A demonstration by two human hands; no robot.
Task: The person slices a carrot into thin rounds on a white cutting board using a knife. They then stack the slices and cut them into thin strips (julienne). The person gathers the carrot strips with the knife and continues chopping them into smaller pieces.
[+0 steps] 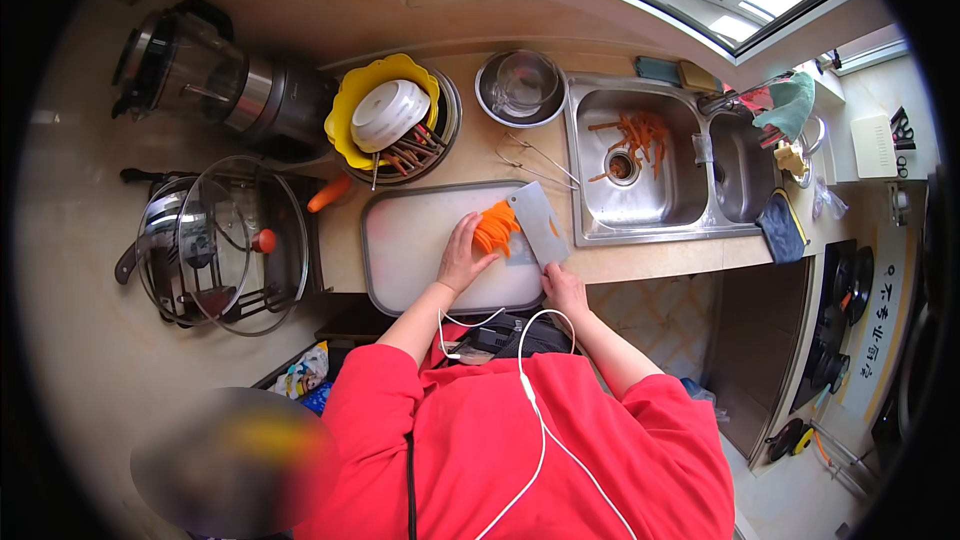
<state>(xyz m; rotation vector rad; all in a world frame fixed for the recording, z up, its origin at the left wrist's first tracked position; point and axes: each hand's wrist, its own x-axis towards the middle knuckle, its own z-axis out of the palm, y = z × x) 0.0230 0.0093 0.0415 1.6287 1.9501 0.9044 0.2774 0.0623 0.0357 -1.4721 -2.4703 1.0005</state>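
Observation:
My left hand (460, 259) rests against a fanned pile of sliced carrot (495, 228) on the white cutting board (409, 240), its fingers along the left side of the slices. In my right hand (564, 289) is the handle of a cleaver (538, 221). Its broad blade lies just right of the carrot, pointing away from me. An uncut peeled carrot (328, 193) lies on the counter past the board's upper left corner. The cleaver's handle is mostly hidden by my fingers.
Carrot peelings (637, 136) lie in the steel sink (607, 202) on the right. Behind the board stand a metal bowl (489, 99) and a yellow basin (339, 120) with a white bowl. A blender (247, 94) and a rack with glass lids (225, 240) are at left.

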